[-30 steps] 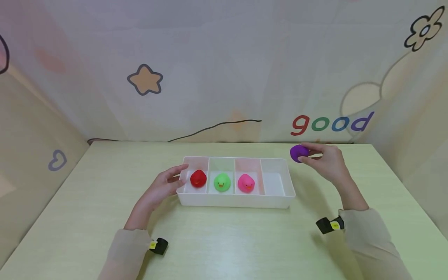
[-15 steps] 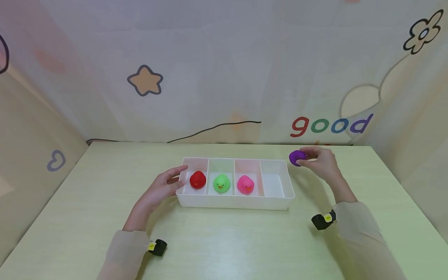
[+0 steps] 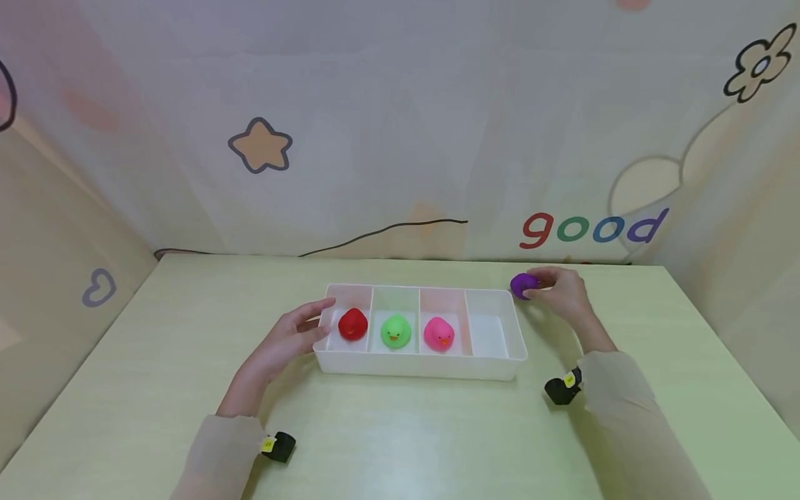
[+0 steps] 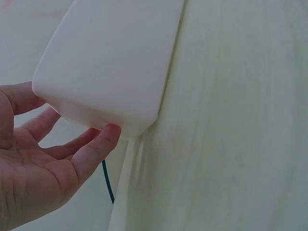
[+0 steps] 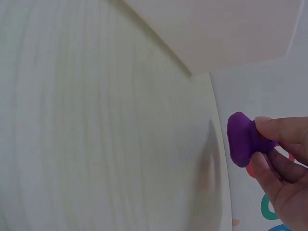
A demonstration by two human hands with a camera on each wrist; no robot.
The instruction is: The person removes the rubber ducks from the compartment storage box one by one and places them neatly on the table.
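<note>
Pinching the purple toy between thumb and fingertips, the right hand holds it above the table, just beside the far right corner of the white tray. The left hand, fingers spread, touches the tray's left end. Red duck, green duck and pink duck occupy the tray's first three compartments from left, one each.

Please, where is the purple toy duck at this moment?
In the head view, the purple toy duck is pinched in the right hand, near the far right corner of the white divided tray.
</note>
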